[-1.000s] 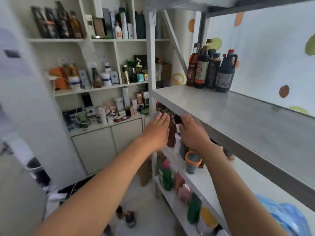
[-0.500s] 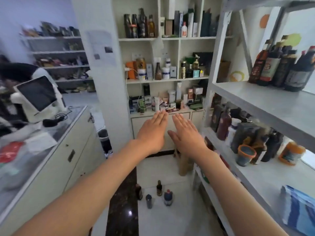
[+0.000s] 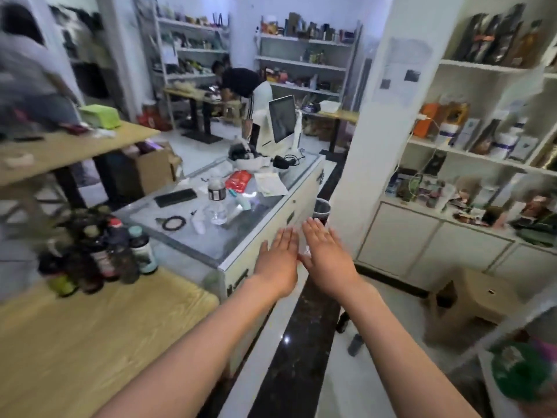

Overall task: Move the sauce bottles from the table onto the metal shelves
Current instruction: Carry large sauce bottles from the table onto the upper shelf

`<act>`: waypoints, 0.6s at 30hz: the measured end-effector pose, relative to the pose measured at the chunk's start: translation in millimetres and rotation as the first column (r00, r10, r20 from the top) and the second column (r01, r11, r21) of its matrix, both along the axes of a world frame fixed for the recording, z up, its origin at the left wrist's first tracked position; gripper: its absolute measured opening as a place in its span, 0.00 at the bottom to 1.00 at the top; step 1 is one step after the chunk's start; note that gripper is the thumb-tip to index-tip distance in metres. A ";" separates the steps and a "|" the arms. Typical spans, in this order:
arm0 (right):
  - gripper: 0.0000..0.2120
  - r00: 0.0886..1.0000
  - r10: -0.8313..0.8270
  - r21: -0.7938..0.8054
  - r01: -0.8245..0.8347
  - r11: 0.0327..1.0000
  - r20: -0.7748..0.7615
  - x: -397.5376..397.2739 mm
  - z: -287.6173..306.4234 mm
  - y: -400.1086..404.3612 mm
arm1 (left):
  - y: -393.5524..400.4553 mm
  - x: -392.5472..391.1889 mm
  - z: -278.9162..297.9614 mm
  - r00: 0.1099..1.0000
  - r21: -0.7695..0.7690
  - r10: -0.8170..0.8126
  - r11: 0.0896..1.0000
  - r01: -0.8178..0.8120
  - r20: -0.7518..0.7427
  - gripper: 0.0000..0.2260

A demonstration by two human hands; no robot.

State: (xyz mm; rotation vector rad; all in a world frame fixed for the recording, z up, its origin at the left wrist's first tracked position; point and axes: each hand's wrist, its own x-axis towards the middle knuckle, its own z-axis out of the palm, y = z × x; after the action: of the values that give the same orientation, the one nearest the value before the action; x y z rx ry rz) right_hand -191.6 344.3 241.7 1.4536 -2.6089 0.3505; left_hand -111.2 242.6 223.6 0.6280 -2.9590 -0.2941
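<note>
Several dark sauce bottles (image 3: pixel 99 254), labels too blurred to read, cluster on the wood-grain bench (image 3: pixel 99 333); left hand (image 3: pixel 278 260) and right hand (image 3: pixel 327 257) hover flat, fingers (image 3: pixel 284 236) spread, empty.

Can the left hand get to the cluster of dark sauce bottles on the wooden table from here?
Probably yes: the left hand is open and empty, and nothing stands between it and the dark sauce bottles on the wooden table.

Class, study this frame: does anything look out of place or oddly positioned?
Yes: two small dark bottles stand on the floor beside the cabinets, not on any shelf. The sauce bottles stand clustered upright on the wooden table; nothing looks spilled.
</note>
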 end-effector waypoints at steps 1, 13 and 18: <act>0.33 0.999 0.038 0.012 -0.038 0.999 0.002 14.8 -4.6 -20.2 | -18.3 18.8 -6.9 0.999 0.013 0.040 0.999 -0.040 0.008 0.32; 0.31 0.912 0.404 0.129 -0.409 0.903 0.064 169.5 -74.0 -222.1 | -182.6 220.2 -71.9 0.902 0.162 0.430 0.888 -0.431 0.040 0.32; 0.31 0.864 0.480 0.136 -0.499 0.856 0.149 195.6 -94.0 -279.8 | -222.9 259.1 -90.3 0.829 0.219 0.560 0.806 -0.550 0.020 0.33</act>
State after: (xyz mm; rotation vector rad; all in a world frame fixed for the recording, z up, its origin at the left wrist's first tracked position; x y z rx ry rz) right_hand 4.0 64.5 147.8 2.2238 -2.3529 0.2661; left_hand 147.9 19.8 133.3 1.4480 -2.5528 -0.5601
